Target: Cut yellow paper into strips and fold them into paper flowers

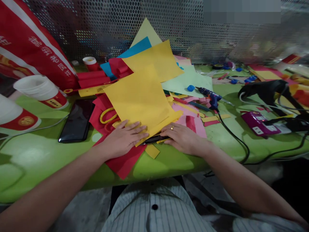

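Observation:
My left hand [123,138] lies flat with its fingers stretched over the lower left corner of a sheet of yellow paper [140,96]. At the sheet's lower right edge, my right hand [183,138] has its fingers curled over a slim black tool [154,139], whose exact kind I cannot make out. The tool lies along the paper's near edge, between my hands. A narrow yellow strip or fold [166,122] runs up from there. Beneath the left hand is red paper [125,164], and a small yellow scrap [152,151] lies close to the table edge.
Yellow-handled scissors [107,116] lie partly under the paper. A phone [77,120] and paper cups [41,90] are on the left. To the right are a glue gun [211,96] with its cord, a purple power strip [260,123] and paper scraps [193,104]. Perforated metal [183,29] stands behind.

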Motion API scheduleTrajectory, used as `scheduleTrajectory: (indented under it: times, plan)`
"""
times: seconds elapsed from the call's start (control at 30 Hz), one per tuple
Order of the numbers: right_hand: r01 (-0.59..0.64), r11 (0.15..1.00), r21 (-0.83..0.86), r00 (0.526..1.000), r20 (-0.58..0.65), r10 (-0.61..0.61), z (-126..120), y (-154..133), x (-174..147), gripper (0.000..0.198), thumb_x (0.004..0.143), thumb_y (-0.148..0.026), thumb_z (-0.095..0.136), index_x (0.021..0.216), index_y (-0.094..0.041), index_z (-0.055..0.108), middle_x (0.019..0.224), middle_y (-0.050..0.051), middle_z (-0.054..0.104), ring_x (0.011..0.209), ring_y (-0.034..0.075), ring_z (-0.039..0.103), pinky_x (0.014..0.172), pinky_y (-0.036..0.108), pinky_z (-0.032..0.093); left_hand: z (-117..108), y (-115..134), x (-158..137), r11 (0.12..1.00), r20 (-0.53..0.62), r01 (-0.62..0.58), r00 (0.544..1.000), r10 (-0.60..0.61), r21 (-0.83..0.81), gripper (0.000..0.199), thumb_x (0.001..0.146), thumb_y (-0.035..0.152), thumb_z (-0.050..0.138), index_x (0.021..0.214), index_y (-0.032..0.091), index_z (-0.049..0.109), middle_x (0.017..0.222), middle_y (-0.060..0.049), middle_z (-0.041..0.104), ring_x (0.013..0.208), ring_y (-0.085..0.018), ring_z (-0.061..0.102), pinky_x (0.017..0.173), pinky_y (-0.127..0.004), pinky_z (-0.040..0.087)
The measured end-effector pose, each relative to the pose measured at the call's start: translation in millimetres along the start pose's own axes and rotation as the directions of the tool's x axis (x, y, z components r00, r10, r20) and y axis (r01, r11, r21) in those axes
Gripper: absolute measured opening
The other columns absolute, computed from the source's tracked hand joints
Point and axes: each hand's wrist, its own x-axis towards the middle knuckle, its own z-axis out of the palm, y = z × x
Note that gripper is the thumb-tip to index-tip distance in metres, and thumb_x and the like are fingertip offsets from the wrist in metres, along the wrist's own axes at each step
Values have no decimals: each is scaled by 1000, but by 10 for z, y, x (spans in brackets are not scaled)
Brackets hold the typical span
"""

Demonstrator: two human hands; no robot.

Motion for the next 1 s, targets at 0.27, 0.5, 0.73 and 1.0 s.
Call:
scheduleTrajectory:
  times: [0.27, 0.5, 0.73, 1.0]
  plan:
    - [-29, 999, 29, 999, 28, 28, -25, -9, 6, 14, 82, -18, 53, 93, -14, 61, 95, 11, 66, 88, 23, 60, 79, 40, 51, -25, 17, 1, 1000, 14, 1, 1000, -1, -20, 41, 92, 25, 30, 129, 33, 46, 137, 2, 46, 130, -22, 35, 104, -45, 20]
    - [-2, 986, 165, 997, -82, 16, -118, 18, -120, 15, 84, -19, 50, 96, -16, 59, 98, 11, 66, 96, 22, 60, 84, 38, 50, -34, 1, -17, 999, 28, -4, 1000, 5, -51, 43, 90, 22, 32, 130, 31, 45, 138, 1, 45, 132, -20, 32, 106, -44, 16]
    - [-381, 909, 169, 845, -336, 416, -296, 503, -221, 18, 82, -28, 53, 97, -20, 59, 94, 9, 66, 90, 25, 60, 76, 41, 49, -150, 156, 83, 985, 2, 109, 994, -109, -131, 41, 89, 42, 39, 117, 17, 56, 128, -9, 55, 122, -27, 44, 102, -49, 27]
    - [-505, 710, 491, 759, -139, 636, -111, 813, 233, 20, 74, -26, 60, 92, -16, 61, 93, 9, 66, 83, 21, 61, 75, 37, 49, -170, 261, 226, 917, -45, 257, 958, -284, -304, 15, 75, 30, 63, 80, 17, 59, 105, -9, 58, 103, -24, 51, 88, -41, 44]
